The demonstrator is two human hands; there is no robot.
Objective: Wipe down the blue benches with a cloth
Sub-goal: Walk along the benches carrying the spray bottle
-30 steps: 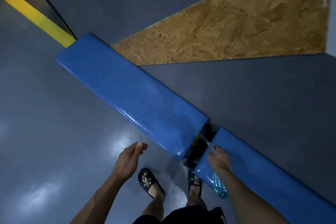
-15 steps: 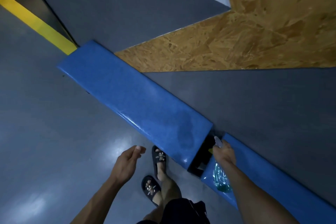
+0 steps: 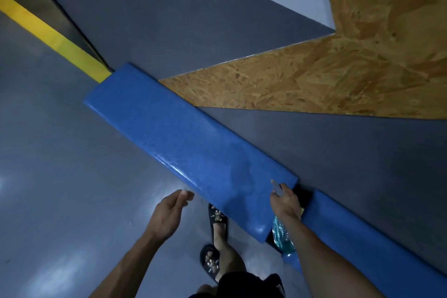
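Spray bottle (image 3: 281, 230) sits gripped in my right hand (image 3: 285, 203), over the near end of the blue desk (image 3: 183, 145); my left hand (image 3: 170, 210) hangs relaxed, empty, beside that desk.

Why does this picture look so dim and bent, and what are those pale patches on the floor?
Head view: dim light; the wide lens bows the long blue bench. Pale patches on the grey floor are glare, also glinting along the bench's front edge. The spray bottle is murky.
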